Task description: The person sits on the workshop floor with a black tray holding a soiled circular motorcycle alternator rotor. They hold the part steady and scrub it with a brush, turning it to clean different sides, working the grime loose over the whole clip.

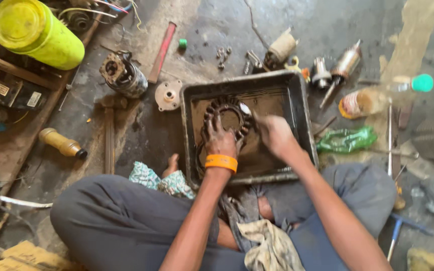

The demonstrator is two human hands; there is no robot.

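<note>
Oil-stained concrete floor [141, 130], littered with parts and tools. One dark metal tray [297, 100] at centre, just beyond crossed legs, wet with grimy liquid. One toothed metal ring [227, 106] lying inside tray, toward its far left. Left hand [220, 139], with one orange wristband [221, 162], pressed down on ring's near edge, fingers spread and gripping. Right hand [276, 134] just right of ring, fingers curled around something pale and small; exact object impossible to tell. One yellow jug [36, 32] far left; one small motor [124, 75] left of tray, one round cover plate [168, 95] between them. One brown bottle [62, 143] at left, one green crumpled bottle [346, 140] right of tray, one rag [269, 246] on lap.

Likely trouble: slick fingers slipping on oily ring, teeth scraping knuckles; tray tipping toward knees, spilling dirty liquid onto clothes; small loose parts nearby getting kicked away.
</note>
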